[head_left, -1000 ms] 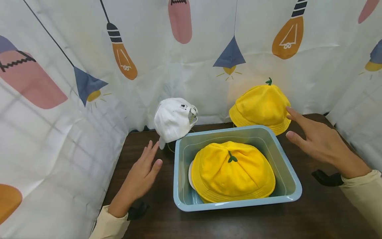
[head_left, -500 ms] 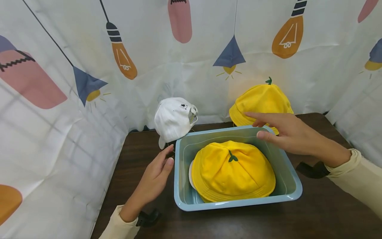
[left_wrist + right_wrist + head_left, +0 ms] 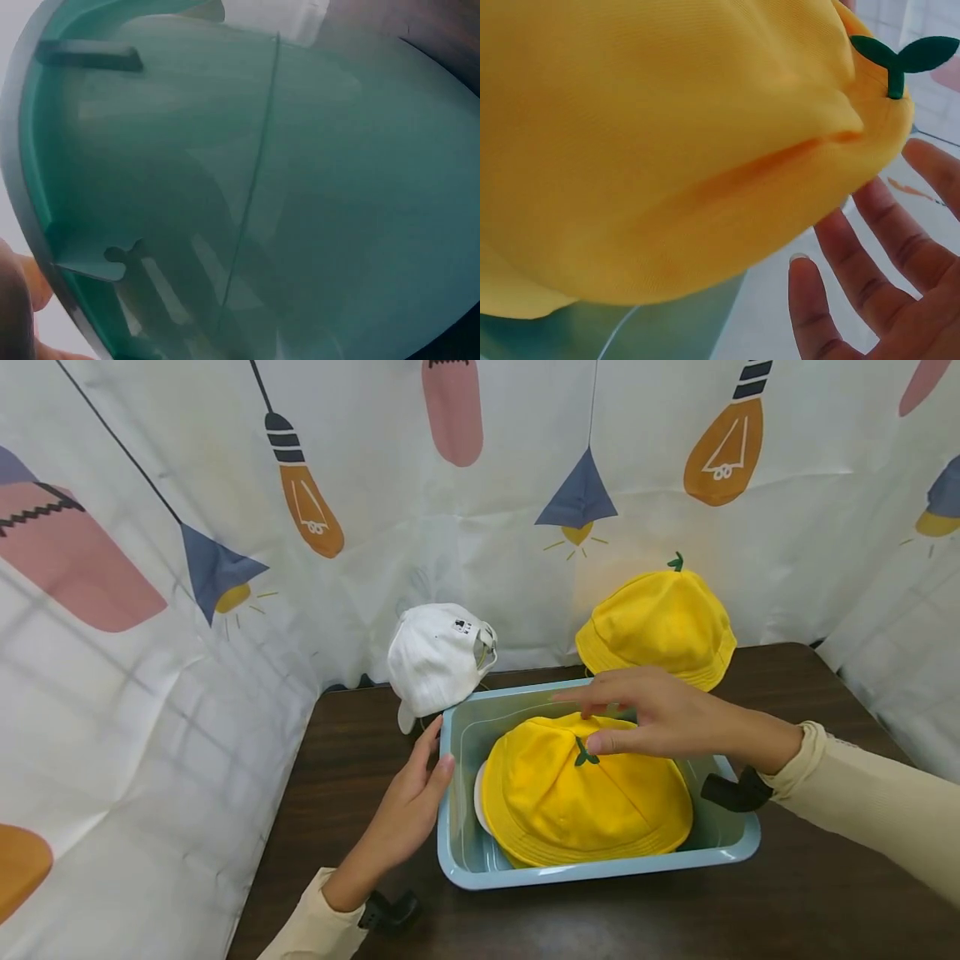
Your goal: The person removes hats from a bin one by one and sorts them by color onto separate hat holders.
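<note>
Hovering: right hand [image 3: 656, 714], loose, over hat [image 3: 577, 814] in tub [image 3: 540, 876]; left hand [image 3: 405, 806] relaxed alongside. Light, even grip likely best.

Head view: tub [image 3: 600, 871] on table [image 3: 600, 918], centre to lower right of frame. Front hat [image 3: 588, 810] inside it, with another piece [image 3: 480, 797] mostly hidden beneath, edge out on the left. Cap [image 3: 435, 660] behind tub's upper-left corner; rear hat [image 3: 656, 627] behind its upper-right. Cloth [image 3: 495, 560] behind everything and along both sides. Left hand [image 3: 412, 806] just outside tub's left wall, right hand [image 3: 645, 714] above front hat, before rear hat.
</note>
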Action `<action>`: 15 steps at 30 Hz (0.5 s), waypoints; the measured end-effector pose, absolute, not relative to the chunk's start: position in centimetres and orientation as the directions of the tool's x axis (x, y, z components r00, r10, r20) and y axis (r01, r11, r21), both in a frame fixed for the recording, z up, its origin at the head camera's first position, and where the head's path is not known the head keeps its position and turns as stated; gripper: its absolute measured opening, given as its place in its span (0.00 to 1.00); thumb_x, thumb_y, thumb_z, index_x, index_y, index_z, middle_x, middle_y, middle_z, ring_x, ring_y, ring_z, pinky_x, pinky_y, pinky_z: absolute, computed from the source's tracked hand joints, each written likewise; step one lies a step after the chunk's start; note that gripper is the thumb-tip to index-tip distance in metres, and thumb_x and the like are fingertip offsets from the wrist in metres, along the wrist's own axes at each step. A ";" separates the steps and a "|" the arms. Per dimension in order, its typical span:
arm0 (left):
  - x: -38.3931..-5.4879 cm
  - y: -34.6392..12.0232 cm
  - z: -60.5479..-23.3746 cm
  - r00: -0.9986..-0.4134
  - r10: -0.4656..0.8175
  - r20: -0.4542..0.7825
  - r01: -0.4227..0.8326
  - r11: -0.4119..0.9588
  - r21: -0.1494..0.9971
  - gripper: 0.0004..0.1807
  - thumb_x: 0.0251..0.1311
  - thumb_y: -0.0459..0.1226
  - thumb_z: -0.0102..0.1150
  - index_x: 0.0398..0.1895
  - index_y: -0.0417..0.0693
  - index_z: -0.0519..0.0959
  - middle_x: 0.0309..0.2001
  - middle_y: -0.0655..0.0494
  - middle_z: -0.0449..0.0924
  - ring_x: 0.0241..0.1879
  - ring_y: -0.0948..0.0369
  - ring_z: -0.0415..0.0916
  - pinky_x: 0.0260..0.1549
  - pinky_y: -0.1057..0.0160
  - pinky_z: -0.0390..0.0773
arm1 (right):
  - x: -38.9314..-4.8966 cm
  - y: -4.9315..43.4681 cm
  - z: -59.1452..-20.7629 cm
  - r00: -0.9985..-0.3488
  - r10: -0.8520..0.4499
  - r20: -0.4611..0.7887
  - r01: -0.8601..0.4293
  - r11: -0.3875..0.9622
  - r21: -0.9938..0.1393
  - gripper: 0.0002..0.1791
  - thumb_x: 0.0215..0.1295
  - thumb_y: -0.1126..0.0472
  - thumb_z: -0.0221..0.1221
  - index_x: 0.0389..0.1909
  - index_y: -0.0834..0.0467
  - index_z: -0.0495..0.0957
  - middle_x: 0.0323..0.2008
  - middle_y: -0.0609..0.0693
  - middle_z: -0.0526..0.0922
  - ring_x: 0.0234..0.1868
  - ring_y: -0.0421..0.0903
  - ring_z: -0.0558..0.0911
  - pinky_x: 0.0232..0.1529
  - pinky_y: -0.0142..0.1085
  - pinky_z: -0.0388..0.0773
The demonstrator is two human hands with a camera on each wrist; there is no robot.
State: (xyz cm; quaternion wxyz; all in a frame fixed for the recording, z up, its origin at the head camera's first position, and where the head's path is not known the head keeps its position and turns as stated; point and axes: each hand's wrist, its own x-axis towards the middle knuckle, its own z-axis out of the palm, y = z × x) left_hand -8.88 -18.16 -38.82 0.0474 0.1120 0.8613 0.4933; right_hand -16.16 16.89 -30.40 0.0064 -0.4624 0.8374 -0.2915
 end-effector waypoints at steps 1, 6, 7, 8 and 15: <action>-9.0 -18.1 -38.9 -0.971 0.236 0.020 0.136 0.487 0.863 0.34 0.81 0.52 0.40 0.83 0.62 0.45 0.80 0.51 0.56 0.73 0.47 0.65 0.69 0.36 0.64 | -16.2 16.7 -30.5 -0.570 -0.781 0.256 -0.771 0.400 -0.496 0.28 0.65 0.48 0.68 0.66 0.42 0.79 0.44 0.33 0.84 0.41 0.33 0.81 0.38 0.34 0.80; -9.2 -17.9 -39.2 -0.975 0.223 -0.013 0.097 0.479 0.872 0.35 0.80 0.54 0.40 0.83 0.63 0.45 0.81 0.52 0.53 0.75 0.48 0.62 0.72 0.36 0.61 | -16.5 15.9 -31.1 -0.568 -0.786 0.244 -0.775 0.411 -0.481 0.26 0.61 0.46 0.71 0.61 0.42 0.83 0.35 0.31 0.79 0.34 0.34 0.75 0.32 0.31 0.74; -9.3 -17.9 -39.3 -0.975 0.223 -0.014 0.096 0.476 0.874 0.35 0.80 0.54 0.40 0.84 0.62 0.44 0.81 0.53 0.52 0.76 0.48 0.61 0.72 0.37 0.61 | -16.5 15.9 -31.2 -0.572 -0.784 0.241 -0.772 0.415 -0.482 0.25 0.61 0.46 0.71 0.60 0.42 0.84 0.35 0.31 0.78 0.33 0.34 0.74 0.31 0.30 0.73; -9.3 -17.9 -39.3 -0.975 0.222 -0.013 0.096 0.473 0.876 0.35 0.80 0.54 0.40 0.84 0.62 0.44 0.82 0.53 0.52 0.76 0.48 0.61 0.72 0.37 0.61 | -16.6 15.8 -31.3 -0.576 -0.782 0.237 -0.767 0.418 -0.486 0.25 0.60 0.45 0.72 0.59 0.42 0.84 0.34 0.31 0.78 0.33 0.34 0.74 0.31 0.29 0.72; -9.4 -17.8 -39.8 -0.966 0.260 0.015 0.130 0.434 0.892 0.36 0.81 0.51 0.40 0.84 0.62 0.40 0.83 0.57 0.43 0.80 0.51 0.53 0.74 0.42 0.55 | -16.9 15.9 -32.0 -0.610 -0.767 0.198 -0.725 0.439 -0.531 0.23 0.57 0.44 0.72 0.55 0.42 0.87 0.33 0.33 0.76 0.31 0.37 0.72 0.29 0.28 0.68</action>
